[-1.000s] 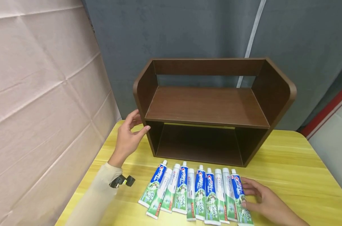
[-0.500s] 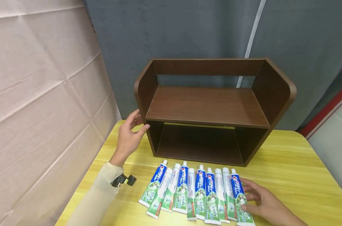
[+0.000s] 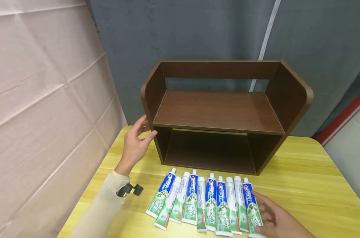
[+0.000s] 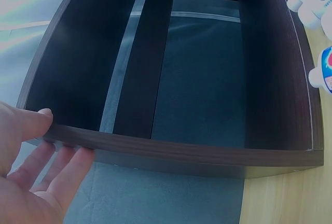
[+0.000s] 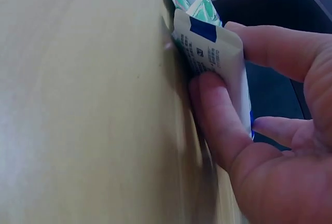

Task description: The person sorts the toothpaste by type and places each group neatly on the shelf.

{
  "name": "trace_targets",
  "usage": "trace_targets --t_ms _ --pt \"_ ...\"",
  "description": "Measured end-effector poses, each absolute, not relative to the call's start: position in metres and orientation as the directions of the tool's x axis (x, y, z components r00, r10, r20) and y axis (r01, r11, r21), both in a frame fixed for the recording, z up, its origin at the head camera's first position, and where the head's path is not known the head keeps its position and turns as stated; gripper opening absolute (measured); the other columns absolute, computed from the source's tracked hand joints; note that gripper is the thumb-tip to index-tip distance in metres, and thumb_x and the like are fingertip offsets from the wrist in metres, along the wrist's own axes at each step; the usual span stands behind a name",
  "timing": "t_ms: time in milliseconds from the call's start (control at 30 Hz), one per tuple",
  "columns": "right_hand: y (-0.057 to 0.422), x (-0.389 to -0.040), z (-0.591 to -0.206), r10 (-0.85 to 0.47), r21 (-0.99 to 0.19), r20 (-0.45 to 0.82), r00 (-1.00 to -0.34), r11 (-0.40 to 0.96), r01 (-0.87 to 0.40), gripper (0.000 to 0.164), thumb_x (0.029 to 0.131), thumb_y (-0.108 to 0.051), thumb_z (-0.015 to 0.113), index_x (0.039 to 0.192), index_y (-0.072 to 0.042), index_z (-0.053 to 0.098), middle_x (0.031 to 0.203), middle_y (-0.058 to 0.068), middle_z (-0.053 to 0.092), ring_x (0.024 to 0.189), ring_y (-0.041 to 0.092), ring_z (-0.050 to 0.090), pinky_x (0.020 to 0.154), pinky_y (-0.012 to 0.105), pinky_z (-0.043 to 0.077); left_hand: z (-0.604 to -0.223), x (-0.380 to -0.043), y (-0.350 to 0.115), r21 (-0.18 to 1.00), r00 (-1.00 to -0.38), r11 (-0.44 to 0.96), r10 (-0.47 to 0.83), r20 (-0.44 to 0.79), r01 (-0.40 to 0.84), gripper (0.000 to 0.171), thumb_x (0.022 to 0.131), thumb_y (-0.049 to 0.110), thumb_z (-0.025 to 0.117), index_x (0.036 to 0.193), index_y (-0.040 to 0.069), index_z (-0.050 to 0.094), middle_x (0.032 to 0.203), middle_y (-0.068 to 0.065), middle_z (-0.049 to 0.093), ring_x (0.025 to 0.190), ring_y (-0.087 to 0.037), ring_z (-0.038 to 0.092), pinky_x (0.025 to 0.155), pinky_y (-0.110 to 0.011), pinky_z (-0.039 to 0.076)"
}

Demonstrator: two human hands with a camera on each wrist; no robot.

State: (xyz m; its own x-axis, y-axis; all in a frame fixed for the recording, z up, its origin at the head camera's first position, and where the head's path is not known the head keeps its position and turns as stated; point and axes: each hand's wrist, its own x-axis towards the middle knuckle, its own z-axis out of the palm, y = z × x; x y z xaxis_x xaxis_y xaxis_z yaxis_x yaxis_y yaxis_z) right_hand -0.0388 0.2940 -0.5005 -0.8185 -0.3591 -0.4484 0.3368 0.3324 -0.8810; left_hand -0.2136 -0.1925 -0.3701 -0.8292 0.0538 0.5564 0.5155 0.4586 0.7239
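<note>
Left hand (image 3: 134, 145), thumb foremost, grips the shelf (image 3: 218, 110); right hand (image 3: 277, 218) pinches a tube (image 3: 252, 205), apparently tilted.

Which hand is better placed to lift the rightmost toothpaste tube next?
Probably the right hand: it pinches that toothpaste tube. The left hand grips the left side of the brown shelf, well away from that tube.
</note>
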Motion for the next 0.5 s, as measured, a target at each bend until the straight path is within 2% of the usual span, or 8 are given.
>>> trace_targets --t_ms 133,333,500 --pt "0.299 -0.036 -0.504 -0.419 -0.9 -0.434 -0.798 0.242 0.363 0.107 0.094 -0.012 0.079 0.169 -0.006 0.004 0.137 0.022 0.053 0.108 0.032 0.068 0.088 0.039 0.065 -0.37 -0.213 -0.192 0.724 -0.831 0.46 0.055 0.554 0.513 0.064 0.095 0.009 0.079 0.154 0.013 0.055 0.13 -0.019 0.069 0.116 -0.038 0.073 0.105 -0.059 0.056" --pt "0.301 -0.036 -0.511 -0.45 -0.915 -0.404 -0.797 0.209 0.346 0.096 0.097 -0.013 0.076 0.168 -0.004 0.012 0.136 0.018 0.057 0.107 0.034 0.071 0.087 0.039 0.066 -0.37 -0.213 -0.194 0.724 -0.831 0.465 0.047 0.554 0.509 0.063 0.095 0.01 0.08 0.153 0.017 0.056 0.13 -0.017 0.07 0.115 -0.036 0.074 0.103 -0.056 0.059" --pt "0.302 -0.036 -0.515 -0.481 -0.893 -0.431 -0.764 0.105 0.437 0.077 0.102 -0.014 0.07 0.167 -0.016 0.028 0.14 0.011 0.059 0.114 0.034 0.07 0.092 0.044 0.065 -0.371 -0.213 -0.197 0.724 -0.83 0.462 0.047 0.556 0.511 0.063 0.095 0.012 0.08 0.153 0.02 0.057 0.129 -0.016 0.07 0.113 -0.035 0.074 0.106 -0.055 0.057"
